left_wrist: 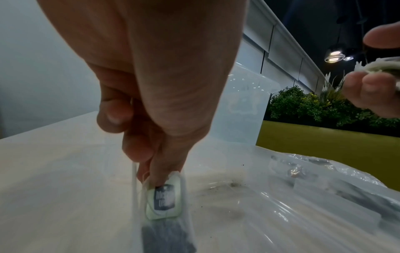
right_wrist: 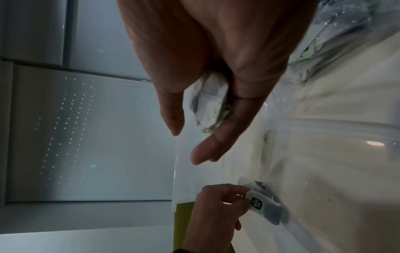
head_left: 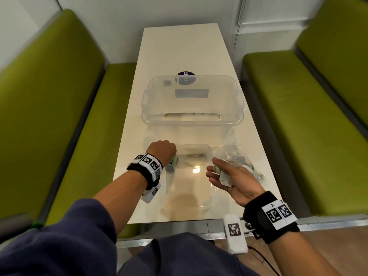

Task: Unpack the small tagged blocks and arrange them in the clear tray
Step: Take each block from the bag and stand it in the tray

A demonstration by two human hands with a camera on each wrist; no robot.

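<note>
The clear tray (head_left: 211, 193) lies on the table in front of me. At its far left corner my left hand (head_left: 163, 151) pinches the pale green tag (left_wrist: 163, 200) of a small dark tagged block (left_wrist: 169, 239). The block's lower end sits at the tray's wall (right_wrist: 273, 214). My right hand (head_left: 220, 177) hovers palm up over the tray's right edge. Its thumb and fingers curl round a crumpled white paper packet (head_left: 224, 174), also seen in the right wrist view (right_wrist: 211, 104). Whether that packet holds a block I cannot tell.
A crinkled clear plastic bag (head_left: 238, 156) with more dark packets lies right of the tray. A large clear bin (head_left: 151, 116) stands behind it on the narrow cream table (head_left: 179, 46). Green benches (head_left: 49, 96) flank both sides.
</note>
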